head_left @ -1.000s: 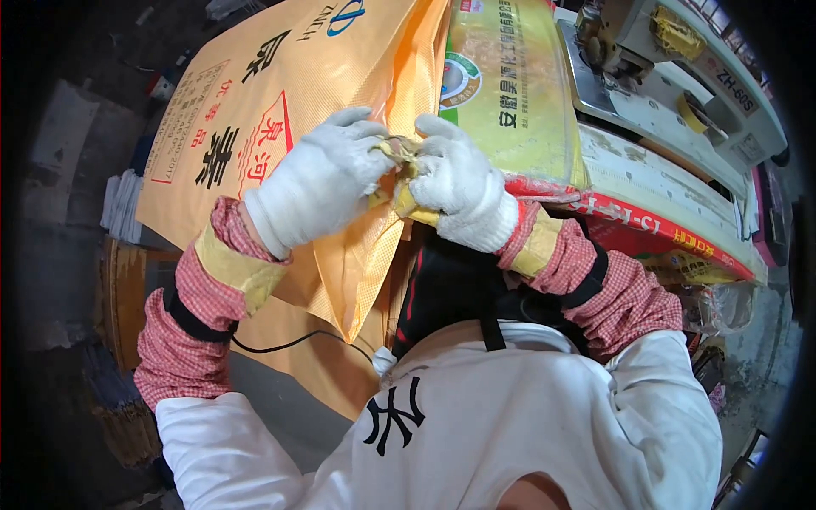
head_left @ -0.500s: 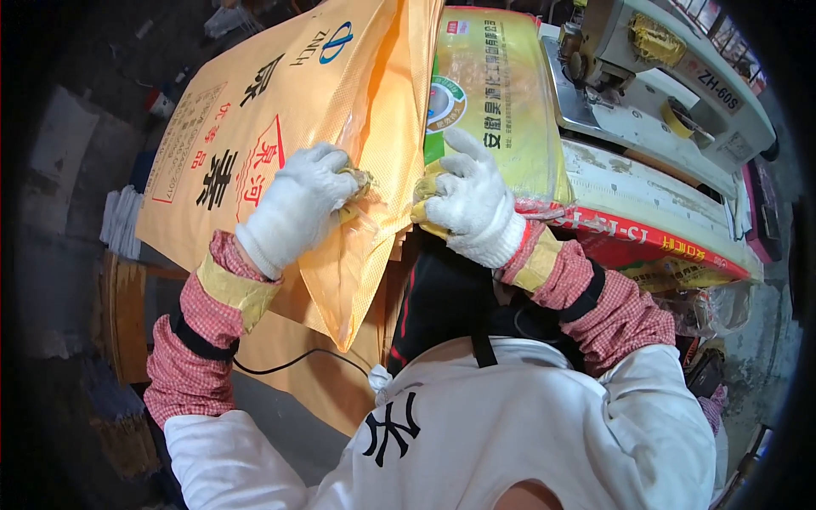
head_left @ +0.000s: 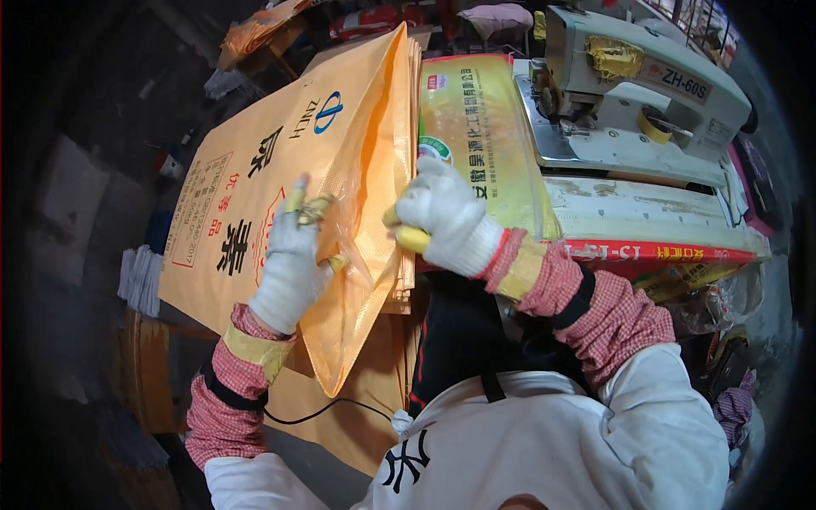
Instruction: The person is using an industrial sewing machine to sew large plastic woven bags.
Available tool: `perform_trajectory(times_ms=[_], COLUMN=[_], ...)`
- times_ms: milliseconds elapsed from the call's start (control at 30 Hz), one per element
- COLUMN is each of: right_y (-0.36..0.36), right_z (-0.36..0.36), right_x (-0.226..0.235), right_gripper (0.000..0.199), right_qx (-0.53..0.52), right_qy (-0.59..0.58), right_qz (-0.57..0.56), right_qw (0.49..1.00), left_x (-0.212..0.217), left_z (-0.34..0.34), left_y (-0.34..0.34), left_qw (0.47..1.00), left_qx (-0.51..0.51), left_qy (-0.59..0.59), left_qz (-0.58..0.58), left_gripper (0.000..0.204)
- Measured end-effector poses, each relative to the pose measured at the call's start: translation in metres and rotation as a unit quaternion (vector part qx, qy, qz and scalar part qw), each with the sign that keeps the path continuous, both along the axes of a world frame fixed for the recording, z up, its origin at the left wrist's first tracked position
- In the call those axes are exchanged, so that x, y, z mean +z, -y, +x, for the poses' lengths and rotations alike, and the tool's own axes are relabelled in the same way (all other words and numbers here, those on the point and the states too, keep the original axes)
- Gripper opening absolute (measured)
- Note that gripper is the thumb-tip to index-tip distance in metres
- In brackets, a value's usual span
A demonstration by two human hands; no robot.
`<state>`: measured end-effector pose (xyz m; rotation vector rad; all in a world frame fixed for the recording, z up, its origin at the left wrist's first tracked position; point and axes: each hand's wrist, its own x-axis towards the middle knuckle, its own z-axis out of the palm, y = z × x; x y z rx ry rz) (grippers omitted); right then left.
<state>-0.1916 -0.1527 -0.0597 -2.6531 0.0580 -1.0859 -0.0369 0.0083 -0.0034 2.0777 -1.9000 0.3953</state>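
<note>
A large orange woven bag (head_left: 255, 161) with dark and red print lies at the top of a stack, its long mouth gaping toward me. A clear plastic liner (head_left: 350, 238) shows inside the mouth. My left hand (head_left: 293, 263), in a white glove with yellow-wrapped fingertips, rests over the printed panel beside the mouth, open with fingers spread. Gloved the same way, my right hand (head_left: 450, 217) is at the opposite panel's edge. Its fingers are half curled, with thumb and forefinger apart and nothing visible between them; whether they press on the panel is hard to tell.
Right of the bag lies a yellow-green printed sack (head_left: 501, 170). A white sewing machine (head_left: 663, 110) stands beyond it, with a tape roll (head_left: 654, 124) on its arm. More orange bags (head_left: 263, 30) are at the back left. A black cable (head_left: 327, 414) crosses below the bag.
My left hand has let go of the mouth's edge and spread its fingers over the printed panel. My right hand has shifted slightly left over the far panel. The view has moved.
</note>
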Motion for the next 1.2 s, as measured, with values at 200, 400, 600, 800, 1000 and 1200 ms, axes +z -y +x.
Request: perform_trajectory(times_ms=[200, 400, 600, 800, 1000, 1200], right_y=[0.019, 0.022, 0.037, 0.098, 0.103, 0.116], right_z=[0.043, 0.089, 0.131, 0.167, 0.151, 0.111], right_x=[0.023, 0.048, 0.061, 0.052, 0.041, 0.050], right_gripper=[0.022, 0.039, 0.055, 0.053, 0.036, 0.029], right_qx=[-0.152, -0.125, -0.117, -0.079, 0.050, -0.137], right_qy=[-0.131, -0.265, -0.214, -0.221, -0.158, -0.114], right_qz=[-0.059, 0.144, 0.245, 0.235, 0.379, 0.136], right_qw=[0.978, 0.945, 0.938, 0.943, 0.910, 0.975], left_x=[-0.002, 0.014, 0.027, 0.036, 0.048, 0.071], left_z=[0.029, 0.049, 0.035, 0.011, 0.018, 0.032], left_y=[0.002, -0.010, -0.026, -0.059, -0.092, -0.110], left_qw=[0.972, 0.896, 0.815, 0.866, 0.865, 0.898], left_qx=[0.040, 0.052, 0.070, 0.073, 0.126, 0.200], left_qy=[-0.233, -0.432, -0.562, -0.495, -0.482, -0.383], left_qz=[-0.012, -0.092, -0.122, 0.021, -0.053, -0.081], left_gripper=[0.055, 0.047, 0.046, 0.038, 0.030, 0.022])
